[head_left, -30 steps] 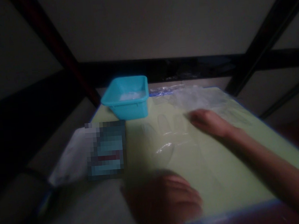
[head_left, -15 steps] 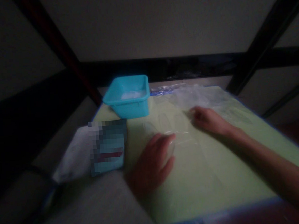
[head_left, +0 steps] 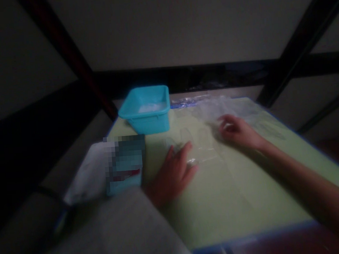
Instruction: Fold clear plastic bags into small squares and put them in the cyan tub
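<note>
Under the spread, unclenched fingers of the left hand (head_left: 171, 177) lies what looks like a clear plastic glove (head_left: 204, 138), flat on the table (head_left: 216, 209). The right hand (head_left: 239, 133), its fingers loosely curled, is beside the glove's far end; whether they pinch any film, I cannot tell. The step seems to be spreading or lining it up; the next move calls for light fingertip control.

Clear plastic (head_left: 204, 154) partly hidden by the blurred left hand (head_left: 176, 173)
</note>
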Demonstrator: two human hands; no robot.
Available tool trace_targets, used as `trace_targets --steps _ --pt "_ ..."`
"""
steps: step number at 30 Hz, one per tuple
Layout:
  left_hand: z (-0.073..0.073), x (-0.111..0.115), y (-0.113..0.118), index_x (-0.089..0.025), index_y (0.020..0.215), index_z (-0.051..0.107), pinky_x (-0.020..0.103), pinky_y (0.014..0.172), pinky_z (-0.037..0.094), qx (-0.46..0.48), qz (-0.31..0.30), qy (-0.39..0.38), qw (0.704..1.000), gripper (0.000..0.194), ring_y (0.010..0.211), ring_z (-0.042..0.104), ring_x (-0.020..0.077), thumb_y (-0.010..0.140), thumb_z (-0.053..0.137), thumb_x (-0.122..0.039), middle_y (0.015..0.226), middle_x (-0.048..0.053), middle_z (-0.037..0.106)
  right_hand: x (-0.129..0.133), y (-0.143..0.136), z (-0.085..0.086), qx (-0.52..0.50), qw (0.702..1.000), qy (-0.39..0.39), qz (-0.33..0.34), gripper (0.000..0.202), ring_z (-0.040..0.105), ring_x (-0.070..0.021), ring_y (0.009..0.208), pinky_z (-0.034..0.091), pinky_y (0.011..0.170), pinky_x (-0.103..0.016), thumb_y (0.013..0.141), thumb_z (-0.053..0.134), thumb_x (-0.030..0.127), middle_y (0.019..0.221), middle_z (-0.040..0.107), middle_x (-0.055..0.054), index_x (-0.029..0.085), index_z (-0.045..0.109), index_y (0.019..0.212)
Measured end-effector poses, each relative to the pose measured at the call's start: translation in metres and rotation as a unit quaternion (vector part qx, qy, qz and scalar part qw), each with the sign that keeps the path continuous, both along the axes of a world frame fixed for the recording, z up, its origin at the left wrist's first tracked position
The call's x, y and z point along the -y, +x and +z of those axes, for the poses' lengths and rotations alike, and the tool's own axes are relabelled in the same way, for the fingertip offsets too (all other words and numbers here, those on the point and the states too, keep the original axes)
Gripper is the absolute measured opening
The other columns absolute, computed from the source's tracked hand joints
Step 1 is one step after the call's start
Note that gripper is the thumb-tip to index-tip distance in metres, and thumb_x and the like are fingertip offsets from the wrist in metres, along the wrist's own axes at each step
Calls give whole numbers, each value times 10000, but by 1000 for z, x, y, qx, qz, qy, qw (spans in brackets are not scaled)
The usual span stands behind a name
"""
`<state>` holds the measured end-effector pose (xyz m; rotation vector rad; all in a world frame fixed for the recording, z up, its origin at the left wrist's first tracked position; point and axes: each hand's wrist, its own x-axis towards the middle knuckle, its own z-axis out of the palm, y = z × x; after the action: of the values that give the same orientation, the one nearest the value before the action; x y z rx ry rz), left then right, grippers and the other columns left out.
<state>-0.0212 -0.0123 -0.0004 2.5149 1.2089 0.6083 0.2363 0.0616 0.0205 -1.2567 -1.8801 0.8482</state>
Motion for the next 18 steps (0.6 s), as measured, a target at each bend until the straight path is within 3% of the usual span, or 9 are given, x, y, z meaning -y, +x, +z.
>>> trace_targets --steps 10,16,18 --pt "0 4 2 -133 1300 314 524 1091 272 33 2 9 999 409 1244 462 267 914 412 -224 1314 175 507 9 -16 -1 -138 990 -36 19 381 588 -124 631 490 590 -281 706 644 221 888 577 -13 223 484 1052" --pt "-2 4 1 -113 1301 302 521 1067 303 25 -5 21 999 412 1210 485 270 919 407 -225 1278 186 521 15 -25 -4 -180 974 -75 113 453 620 -147 718 505 692 -340 727 668 268 922 599 -22 236 457 1127" --pt "-2 4 1 -113 1305 290 522 1066 304 21 -8 23 999 418 1210 483 272 921 409 -227 1283 187 515 15 -25 -3 -186 974 -82 103 435 614 -148 716 504 697 -346 739 662 283 924 605 -23 238 468 1125"
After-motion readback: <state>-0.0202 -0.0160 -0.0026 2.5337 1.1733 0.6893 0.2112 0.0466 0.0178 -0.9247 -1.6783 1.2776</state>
